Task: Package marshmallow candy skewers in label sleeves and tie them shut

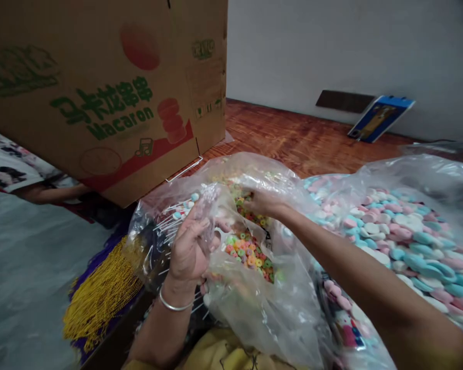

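A clear plastic bag lies open in front of me, with colourful ring-shaped pieces inside. My left hand, a silver bangle at its wrist, is closed round crumpled clear plastic at the left of the rings. My right hand reaches into the bag's far part, over more rings; its fingertips are partly hidden among them, and whether they hold any cannot be made out. White sticks with pink, blue and white tips lie just left of my left hand, under clear plastic.
A large Macaron carton stands at the upper left, a person's arm beside it. Bags of pastel candies fill the right. Yellow fringe hangs at the lower left. A blue object leans by the wall.
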Demonstrator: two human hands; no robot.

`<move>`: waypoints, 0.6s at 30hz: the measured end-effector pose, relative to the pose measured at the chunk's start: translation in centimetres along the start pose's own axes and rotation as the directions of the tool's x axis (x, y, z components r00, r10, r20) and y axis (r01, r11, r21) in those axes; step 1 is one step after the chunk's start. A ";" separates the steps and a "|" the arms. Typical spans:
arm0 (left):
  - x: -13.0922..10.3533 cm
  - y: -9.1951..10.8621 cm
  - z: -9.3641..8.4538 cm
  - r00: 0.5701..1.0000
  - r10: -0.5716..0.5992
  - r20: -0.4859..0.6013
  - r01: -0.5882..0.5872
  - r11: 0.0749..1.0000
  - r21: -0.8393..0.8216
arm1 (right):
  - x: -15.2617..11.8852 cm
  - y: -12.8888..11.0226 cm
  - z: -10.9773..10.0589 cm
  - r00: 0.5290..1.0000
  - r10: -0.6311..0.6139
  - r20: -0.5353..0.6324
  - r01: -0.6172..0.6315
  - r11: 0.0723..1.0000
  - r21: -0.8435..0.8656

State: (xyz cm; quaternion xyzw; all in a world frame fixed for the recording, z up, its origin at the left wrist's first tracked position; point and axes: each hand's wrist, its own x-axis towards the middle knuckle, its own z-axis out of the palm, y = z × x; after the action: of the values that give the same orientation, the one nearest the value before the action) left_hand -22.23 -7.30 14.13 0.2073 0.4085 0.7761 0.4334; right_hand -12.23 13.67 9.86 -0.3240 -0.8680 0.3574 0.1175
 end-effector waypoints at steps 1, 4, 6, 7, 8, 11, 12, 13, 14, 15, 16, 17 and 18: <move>-0.1 0.0 0.0 1.000 -0.004 0.005 0.004 1.000 -0.001 | -0.7 -0.7 -0.1 0.999 -0.035 0.013 0.035 0.999 -0.024; -0.6 0.1 0.5 1.000 -0.009 0.016 0.009 1.000 -0.012 | -4.6 -2.4 1.0 0.976 -0.219 -0.012 0.218 0.975 -0.041; -1.1 0.3 1.0 0.999 -0.018 0.044 0.019 1.000 -0.020 | -7.7 -2.9 2.4 0.946 -0.322 0.045 0.319 0.946 0.049; -1.3 0.5 1.2 0.997 -0.028 0.065 0.030 0.999 -0.019 | -9.0 -2.9 3.0 0.916 -0.386 0.110 0.377 0.921 0.100; -1.6 0.7 1.3 0.995 -0.039 0.088 0.041 0.999 -0.015 | -10.3 -2.9 3.4 0.886 -0.437 0.157 0.419 0.898 0.135; -2.4 1.6 1.4 0.992 -0.045 0.117 0.046 0.999 -0.002 | -13.4 -2.5 2.2 0.868 -0.445 0.219 0.440 0.895 0.075; -2.6 1.9 1.3 0.993 -0.031 0.113 0.032 0.999 -0.002 | -14.4 -2.4 1.2 0.881 -0.402 0.249 0.412 0.911 0.013; -2.7 2.2 1.2 0.994 -0.014 0.109 0.015 1.000 -0.003 | -15.4 -2.3 0.0 0.885 -0.351 0.307 0.384 0.922 -0.053; -2.8 2.5 1.1 0.995 0.003 0.105 -0.003 1.000 -0.003 | -16.4 -2.3 -1.1 0.879 -0.294 0.376 0.362 0.924 -0.124; -2.9 2.8 1.0 0.995 0.020 0.100 -0.020 1.000 0.001 | -17.4 -2.2 -2.2 0.866 -0.238 0.440 0.351 0.916 -0.195; -2.9 3.1 1.0 0.994 0.037 0.099 -0.038 0.999 0.005 | -18.5 -2.1 -3.1 0.855 -0.187 0.484 0.346 0.901 -0.262; -3.0 3.4 1.1 0.994 0.055 0.098 -0.056 0.998 0.007 | -19.5 -2.0 -3.9 0.853 -0.147 0.501 0.343 0.882 -0.323; -3.1 3.8 1.3 0.992 0.076 0.096 -0.077 0.997 0.005 | -20.5 -1.7 -4.5 0.860 -0.120 0.496 0.338 0.863 -0.376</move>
State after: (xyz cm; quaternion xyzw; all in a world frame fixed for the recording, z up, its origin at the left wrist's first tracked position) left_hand -21.58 -10.38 18.06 0.2616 0.3822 0.7796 0.4215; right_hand 4.56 1.94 14.89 -0.1404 -0.9625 0.1955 -0.1251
